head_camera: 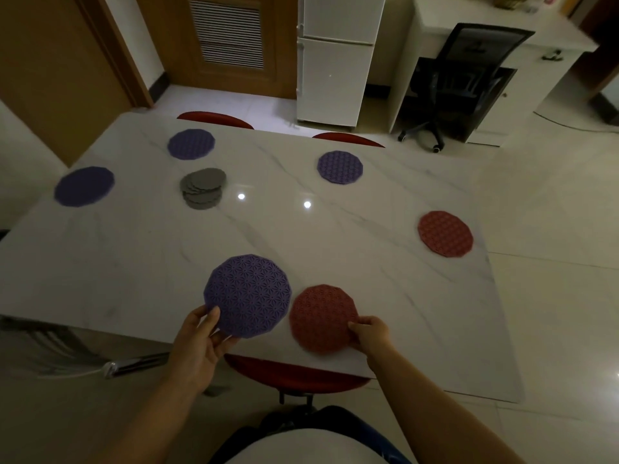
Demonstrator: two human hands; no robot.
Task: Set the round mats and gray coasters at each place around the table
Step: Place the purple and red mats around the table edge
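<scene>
My left hand (201, 333) pinches the near edge of a purple round mat (249, 294), held over the table's front edge. Beside it, my right hand (370, 333) grips the right rim of a red round mat (321, 318) that lies near the front edge. Three more purple mats lie at the far left (84, 186), the back left (191, 144) and the back right (340, 167). Another red mat (445, 233) lies at the right end. A fanned stack of gray coasters (202, 187) sits left of the middle.
The white marble table (301, 236) fills the view. Red chairs are tucked in at the far side (214, 119), (348, 139) and at the near edge (294, 376). A white fridge (335, 58) and a black office chair (462, 85) stand behind.
</scene>
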